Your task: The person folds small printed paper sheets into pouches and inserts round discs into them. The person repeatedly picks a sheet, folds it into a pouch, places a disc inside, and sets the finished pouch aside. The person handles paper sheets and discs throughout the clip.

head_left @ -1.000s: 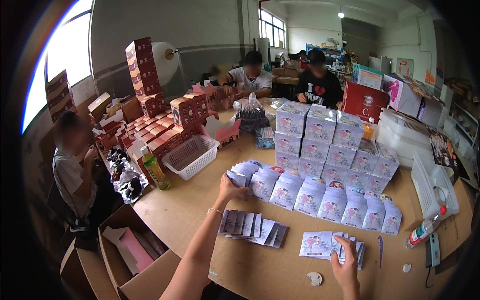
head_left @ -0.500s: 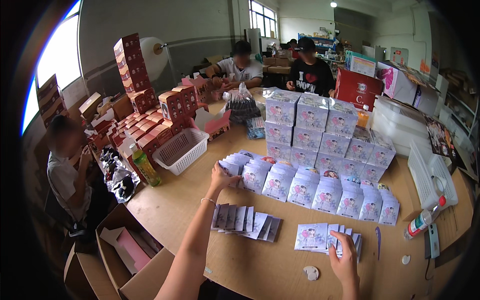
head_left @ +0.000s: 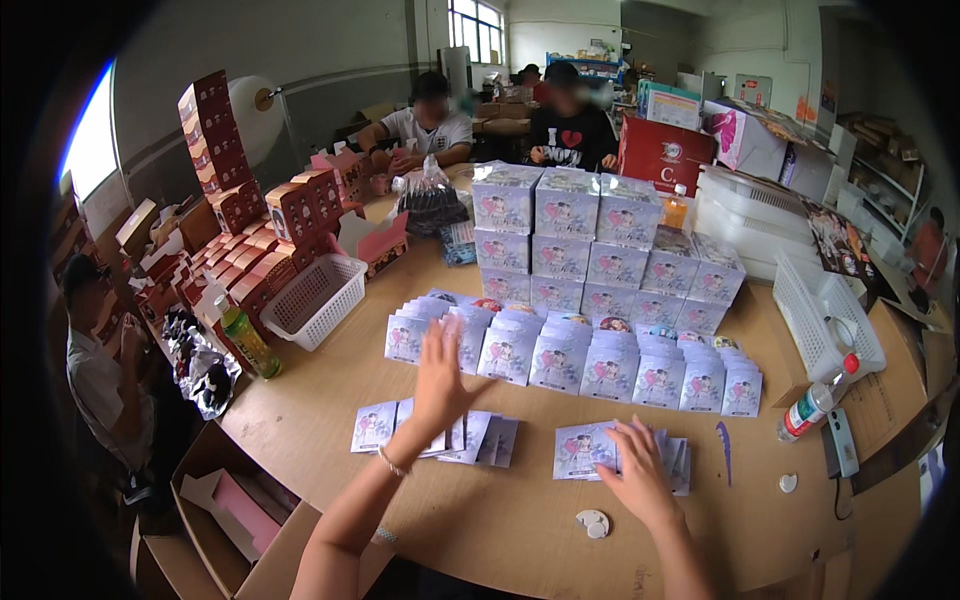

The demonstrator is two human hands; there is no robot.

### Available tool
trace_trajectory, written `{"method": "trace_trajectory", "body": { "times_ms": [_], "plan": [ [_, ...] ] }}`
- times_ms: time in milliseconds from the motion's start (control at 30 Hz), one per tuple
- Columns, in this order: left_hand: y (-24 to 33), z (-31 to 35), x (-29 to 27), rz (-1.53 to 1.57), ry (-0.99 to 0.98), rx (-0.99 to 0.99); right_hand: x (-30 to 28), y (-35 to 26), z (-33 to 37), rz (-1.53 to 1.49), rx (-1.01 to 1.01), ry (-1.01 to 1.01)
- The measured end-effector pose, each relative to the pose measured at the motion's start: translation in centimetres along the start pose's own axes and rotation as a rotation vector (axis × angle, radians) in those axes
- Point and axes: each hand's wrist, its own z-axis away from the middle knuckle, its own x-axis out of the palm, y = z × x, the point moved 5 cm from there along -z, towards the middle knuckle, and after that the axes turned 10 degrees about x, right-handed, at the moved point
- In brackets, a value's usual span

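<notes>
My left hand (head_left: 440,380) is raised in front of a long row of pale lilac printed packets (head_left: 508,350), fingers apart and holding nothing. Below its wrist lies a fanned pile of the same flat packets (head_left: 490,440). My right hand (head_left: 642,472) rests over a second fanned pile of packets (head_left: 580,450), its fingers spread and slightly bent. Its fingertips touch or hover just above the packets; I cannot tell which. Small round colourful pieces (head_left: 613,324) show behind the tops of the standing packets.
Stacked lilac boxes (head_left: 590,255) stand behind the row. On the left are a white basket (head_left: 315,300), a green-labelled bottle (head_left: 245,340) and reddish boxes (head_left: 255,265). A clear bottle (head_left: 815,405) and a purple strip (head_left: 724,453) lie right. Co-workers sit around the table.
My left hand has come away from the row's left end and opened. My right hand's fingers have spread wider over the right pile. The whole view has swung to the right.
</notes>
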Motion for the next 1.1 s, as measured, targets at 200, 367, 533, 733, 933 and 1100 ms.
{"method": "trace_trajectory", "body": {
  "times_ms": [200,367,533,733,933,1100],
  "plan": [
    [11.4,4.0,2.5,0.116,-0.439,0.251,3.4,-0.9,-4.7,0.334,-0.061,-0.375],
    [10.0,5.3,4.3,0.261,-0.35,0.128,2.9,-3.7,-5.3,0.313,-0.115,-0.336],
    [9.5,4.0,1.3,0.607,-0.349,-0.129,-1.0,-4.4,-2.3,-0.354,0.032,-0.115],
    [12.2,4.4,-0.7,0.634,-0.315,0.013,2.2,-1.5,3.2,-0.915,0.284,-0.066],
    [13.0,4.6,-1.9,0.38,-0.417,0.316,-0.6,-2.1,7.0,-0.149,0.254,-0.172],
    [14.1,3.4,-0.2,0.317,-0.47,0.448,1.4,-0.5,8.0,-0.046,0.452,-0.319]
  ]
}}
